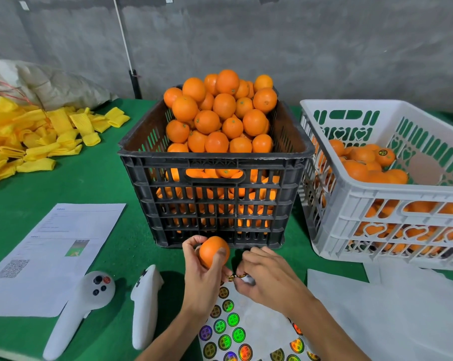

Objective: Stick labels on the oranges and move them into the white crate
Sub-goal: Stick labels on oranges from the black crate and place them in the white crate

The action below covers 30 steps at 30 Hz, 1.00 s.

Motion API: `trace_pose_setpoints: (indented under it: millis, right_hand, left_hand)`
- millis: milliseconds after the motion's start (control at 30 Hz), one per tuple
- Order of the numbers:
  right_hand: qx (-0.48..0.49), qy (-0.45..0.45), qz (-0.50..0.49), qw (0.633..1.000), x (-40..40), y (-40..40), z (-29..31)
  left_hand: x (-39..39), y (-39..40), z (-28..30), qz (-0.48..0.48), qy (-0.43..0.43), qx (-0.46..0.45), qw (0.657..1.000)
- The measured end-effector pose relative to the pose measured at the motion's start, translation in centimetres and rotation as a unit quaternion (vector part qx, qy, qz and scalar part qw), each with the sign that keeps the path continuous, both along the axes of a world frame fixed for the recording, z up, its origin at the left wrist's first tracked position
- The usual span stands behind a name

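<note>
— Holographic round stickers cover the label sheet [228, 332] at the bottom edge, lying on the green table [110, 178]. What are the hands doing?

— The left hand [203, 277] has its fingers and thumb curled round one orange [213, 251], lifted just in front of the black crate [215, 183]. The right hand [265, 278] sits beside it, fingertips pinched on a small label [237, 276] at the top edge of the sheet.

— And the crates?

— The black one is heaped with oranges above its rim. The white crate [392, 194] stands just right of it, with several oranges at the bottom; one shows a dark sticker.

— Anything else?

— Two white controllers [90, 303] and a printed paper [56, 256] to the left, yellow foam sleeves [32, 136] further back
</note>
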State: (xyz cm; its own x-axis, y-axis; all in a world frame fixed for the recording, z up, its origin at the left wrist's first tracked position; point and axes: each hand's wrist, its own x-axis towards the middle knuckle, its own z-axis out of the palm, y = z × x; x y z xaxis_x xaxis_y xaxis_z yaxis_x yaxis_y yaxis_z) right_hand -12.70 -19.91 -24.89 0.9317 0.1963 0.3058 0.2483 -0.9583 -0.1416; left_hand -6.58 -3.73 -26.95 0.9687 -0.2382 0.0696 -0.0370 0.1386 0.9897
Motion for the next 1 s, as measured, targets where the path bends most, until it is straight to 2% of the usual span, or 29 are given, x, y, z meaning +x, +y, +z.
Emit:
trace_pose_setpoints:
  millis: [233,367,467,533,667,700,767,867,1000]
  right_hand:
    - [-0.055,-0.025,-0.030,0.998,0.3,0.9,-0.2]
    - [-0.040,-0.021,-0.049,0.998,0.1,0.9,-0.1]
    - [0.006,0.054,-0.050,0.997,0.0,0.1,0.1]
    - [0.022,0.107,-0.084,0.990,0.0,-0.3,0.3]
    - [-0.020,0.119,-0.183,0.976,-0.1,-0.6,0.8]
    - [0.007,0.121,-0.193,0.974,-0.2,-0.6,0.8]
    - [0.134,0.139,-0.179,0.965,-0.2,-0.5,0.9]
    - [0.349,0.143,-0.119,0.919,-0.1,-0.7,0.6]
    - [0.421,0.165,-0.070,0.889,-0.1,-1.1,0.4]
  left_hand:
    - [0.0,0.0,0.0,0.005,-0.004,0.001,1.000]
    - [0.0,0.1,0.1,0.005,-0.001,0.001,1.000]
    - [-0.1,0.1,0.2,0.006,0.002,-0.007,1.000]
    - [-0.1,0.1,0.1,0.011,0.005,-0.009,1.000]
    - [0.0,0.0,0.0,0.017,0.009,-0.009,1.000]
    - [0.0,0.0,0.1,0.016,0.010,-0.009,1.000]
    - [0.0,0.1,0.1,0.013,0.011,-0.010,1.000]
    - [-0.2,0.1,0.1,0.013,0.010,-0.005,1.000]
    - [-0.2,0.2,0.2,0.011,0.010,0.000,1.000]
